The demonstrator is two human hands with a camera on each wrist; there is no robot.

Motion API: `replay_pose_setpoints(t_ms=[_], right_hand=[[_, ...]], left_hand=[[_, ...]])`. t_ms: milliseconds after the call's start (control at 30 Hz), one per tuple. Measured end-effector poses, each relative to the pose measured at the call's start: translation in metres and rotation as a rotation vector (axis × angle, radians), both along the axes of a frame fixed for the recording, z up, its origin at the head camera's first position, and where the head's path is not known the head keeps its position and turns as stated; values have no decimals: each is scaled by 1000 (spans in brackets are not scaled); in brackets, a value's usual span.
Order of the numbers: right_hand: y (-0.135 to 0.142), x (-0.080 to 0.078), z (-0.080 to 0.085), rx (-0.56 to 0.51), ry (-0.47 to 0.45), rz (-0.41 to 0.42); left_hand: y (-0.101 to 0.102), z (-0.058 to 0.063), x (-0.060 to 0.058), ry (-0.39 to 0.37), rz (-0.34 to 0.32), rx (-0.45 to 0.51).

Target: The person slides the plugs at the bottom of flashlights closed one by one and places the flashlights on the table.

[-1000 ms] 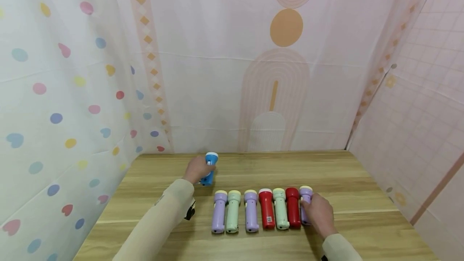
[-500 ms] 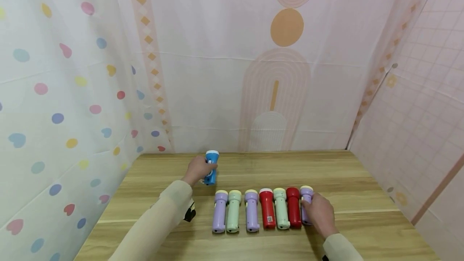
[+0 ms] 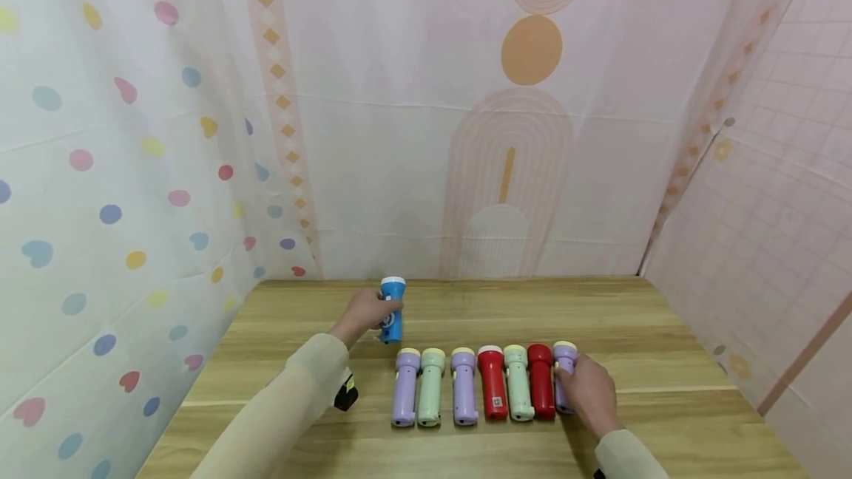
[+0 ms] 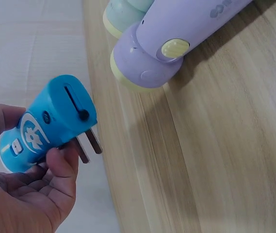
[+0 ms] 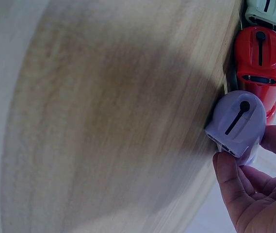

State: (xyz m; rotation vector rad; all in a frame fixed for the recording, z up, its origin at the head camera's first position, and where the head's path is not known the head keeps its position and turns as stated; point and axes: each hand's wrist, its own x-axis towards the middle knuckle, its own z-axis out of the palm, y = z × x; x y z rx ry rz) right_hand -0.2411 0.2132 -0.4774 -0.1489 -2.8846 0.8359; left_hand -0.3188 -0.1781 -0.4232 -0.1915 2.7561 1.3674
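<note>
My left hand [image 3: 367, 310] holds a blue flashlight [image 3: 393, 325] with a white lens rim, beyond the left end of a row of flashlights. In the left wrist view, thumb and fingers grip its body near the head, and two metal plug prongs [image 4: 88, 148] stick out from its side near the tail. My right hand [image 3: 591, 390] holds the purple flashlight [image 3: 565, 353] at the row's right end. Seen from the right wrist, its slotted tail [image 5: 237, 116] faces the camera, with thumb and fingertips on either side.
To the left of the right hand lie a dark red flashlight [image 3: 541, 383], a green one [image 3: 517, 383], a red one with a label [image 3: 492, 379], and further purple [image 3: 464, 386] and green flashlights [image 3: 431, 386]. They rest on a wooden table [image 3: 479, 457]. Patterned curtains [image 3: 373, 168] hang behind and beside it.
The blue flashlight has shifted slightly to the right in my left hand and turned a little, its tail swinging right. My right hand stays on the purple flashlight; the row has not moved.
</note>
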Motion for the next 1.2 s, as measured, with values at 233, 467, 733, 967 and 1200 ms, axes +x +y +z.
replay_pose_setpoints(t_ms=[233,467,733,967,1200], right_hand=[[0,0,0,-6,-11,0],[-1,-1,0,11,-6,3],[-1,-2,1,7,-25,3],[0,-1,-1,9,-8,1],[2,3,-2,-7,33,5]], left_hand=[[2,4,4,-10,0,20],[3,8,10,-8,-26,81],[2,8,13,-22,-37,86],[3,10,21,-33,-78,131],[6,11,28,-45,-81,174]])
